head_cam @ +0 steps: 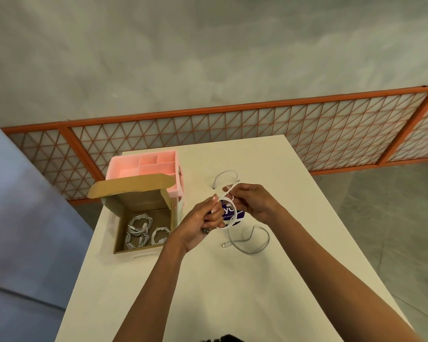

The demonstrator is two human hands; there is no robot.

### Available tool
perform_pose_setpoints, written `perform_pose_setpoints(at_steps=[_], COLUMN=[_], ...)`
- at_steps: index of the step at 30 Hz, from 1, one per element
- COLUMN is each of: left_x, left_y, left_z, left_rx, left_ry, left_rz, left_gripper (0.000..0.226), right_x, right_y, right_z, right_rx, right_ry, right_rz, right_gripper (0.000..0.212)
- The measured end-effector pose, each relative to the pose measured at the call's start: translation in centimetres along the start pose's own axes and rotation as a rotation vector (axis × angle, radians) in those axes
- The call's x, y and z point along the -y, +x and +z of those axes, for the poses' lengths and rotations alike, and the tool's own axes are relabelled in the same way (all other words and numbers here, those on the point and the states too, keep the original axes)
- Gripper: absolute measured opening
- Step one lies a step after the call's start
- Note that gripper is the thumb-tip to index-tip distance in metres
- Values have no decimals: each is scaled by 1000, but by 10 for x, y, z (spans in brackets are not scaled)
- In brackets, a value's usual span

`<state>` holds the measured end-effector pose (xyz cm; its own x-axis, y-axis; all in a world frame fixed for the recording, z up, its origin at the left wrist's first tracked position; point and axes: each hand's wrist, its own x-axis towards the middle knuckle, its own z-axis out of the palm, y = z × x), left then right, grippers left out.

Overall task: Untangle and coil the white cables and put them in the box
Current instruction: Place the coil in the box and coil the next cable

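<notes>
White cables [140, 230], already coiled, are seen inside the open cardboard box [143, 206] at the left of the table [232, 292]. One more white cable [234, 213] is held as a loop above the table: it is gripped by the curled left hand [203, 223] and pinched by the right hand [253, 201]. A loose cable [253, 245] is lying near, on the table.

White table [232, 292]: cardboard box [143, 202], pink tray [124, 172], loose cable [250, 253], perhaps sticker [240, 214]
</notes>
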<state>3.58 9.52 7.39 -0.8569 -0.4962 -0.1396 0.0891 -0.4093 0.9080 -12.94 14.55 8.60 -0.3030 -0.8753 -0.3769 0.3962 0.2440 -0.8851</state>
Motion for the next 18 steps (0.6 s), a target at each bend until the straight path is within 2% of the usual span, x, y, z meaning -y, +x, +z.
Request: perform_pose_setpoints(at_steps=[8,13,18], left_x=[8,14,14], left_y=[6,10,11], left_z=[-4,-6,-12], left_rx=[-152,-224,-243], left_ry=[179,213,179], left_rz=[40,75,85], left_gripper=[37,38,38], right_x=[-8,-5,-1], right_y=[-8,-10,-13], right_z=[-1,0,-6], right_rx=[69,169,329], right_ry=[-232,-405,-558], right_rz=[-10,31,-17], right_gripper=[21,38,26])
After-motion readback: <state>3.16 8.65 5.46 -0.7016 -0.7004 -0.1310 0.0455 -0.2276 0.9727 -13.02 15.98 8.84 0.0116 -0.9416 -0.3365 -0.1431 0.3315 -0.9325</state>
